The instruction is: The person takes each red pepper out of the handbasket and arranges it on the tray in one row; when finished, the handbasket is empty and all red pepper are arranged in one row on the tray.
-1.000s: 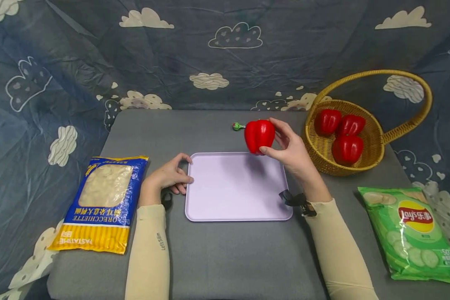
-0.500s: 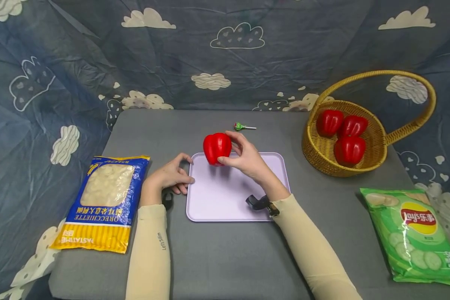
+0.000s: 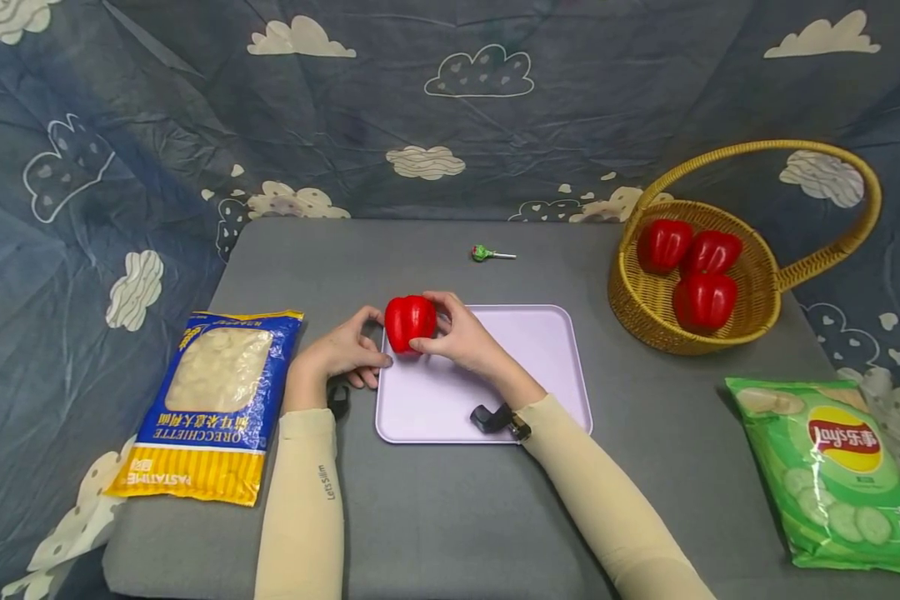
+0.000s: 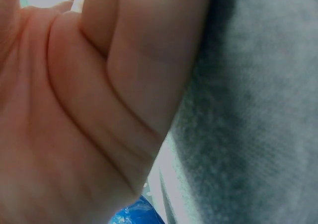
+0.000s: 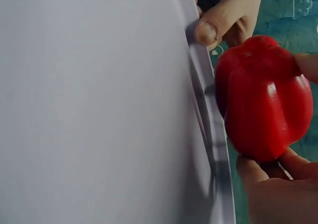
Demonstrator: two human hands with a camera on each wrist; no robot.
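Gripping a red bell pepper (image 3: 409, 324) between thumb and fingers of the right hand (image 3: 465, 335), at the far left corner of a lilac tray (image 3: 536, 350), unclear whether touching. Pinching its rim with left hand (image 3: 343, 347). Probably light, firm, slick; best held round the sides.

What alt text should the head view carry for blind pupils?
A right hand holds a red pepper at the left end of a lilac tray; the left hand touches its edge. At right, a wicker basket holds three more peppers.

Lollipop (image 3: 481, 252) behind tray (image 3: 525, 358), basket (image 3: 648, 327) right
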